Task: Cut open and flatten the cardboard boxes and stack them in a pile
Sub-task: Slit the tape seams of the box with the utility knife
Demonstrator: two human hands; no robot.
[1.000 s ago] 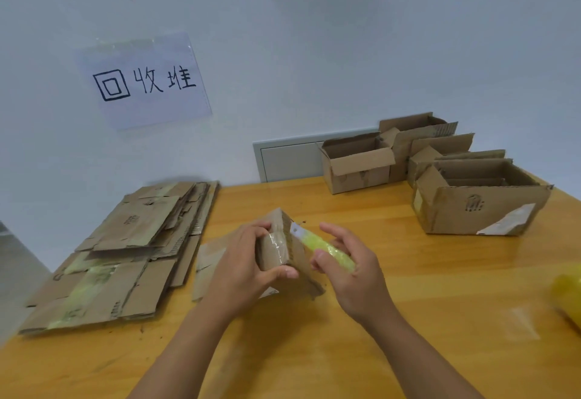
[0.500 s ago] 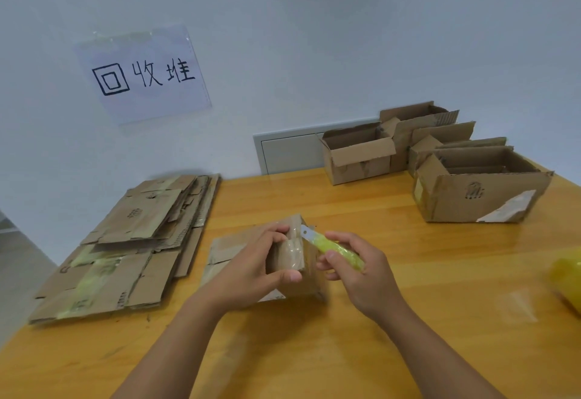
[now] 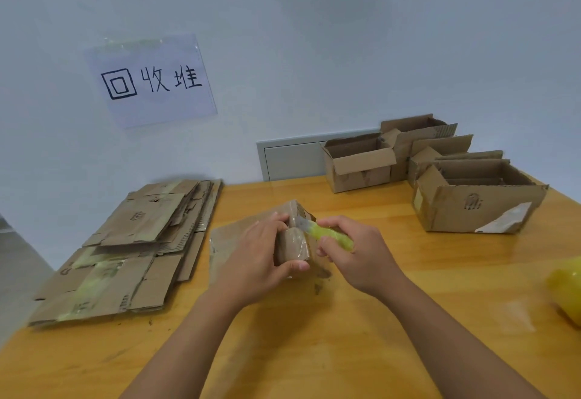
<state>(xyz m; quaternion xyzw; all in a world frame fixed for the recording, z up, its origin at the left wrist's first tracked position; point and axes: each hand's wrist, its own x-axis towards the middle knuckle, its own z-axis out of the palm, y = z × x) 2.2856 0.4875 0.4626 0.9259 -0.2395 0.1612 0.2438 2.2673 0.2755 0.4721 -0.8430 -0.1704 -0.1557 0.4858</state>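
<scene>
A small taped cardboard box (image 3: 292, 241) stands on the wooden table (image 3: 314, 335) in front of me. My left hand (image 3: 254, 260) grips it from the left, thumb under its near end. My right hand (image 3: 358, 254) holds a yellow-green utility knife (image 3: 330, 235) whose blade tip touches the box's taped end. A pile of flattened cardboard (image 3: 132, 247) lies at the left of the table. Several open boxes stand at the back right: a large one (image 3: 478, 207) nearest, a smaller one (image 3: 358, 163) by the wall.
A flat cardboard sheet (image 3: 226, 238) lies under the small box. A yellow object (image 3: 566, 288) sits at the right edge of the table, partly out of frame. A handwritten sign (image 3: 151, 81) hangs on the wall above the pile. The table's left edge drops to the floor.
The knife blade has moved in closer along the box's taped end. Both hands stayed on the box and the knife; the view shifted slightly.
</scene>
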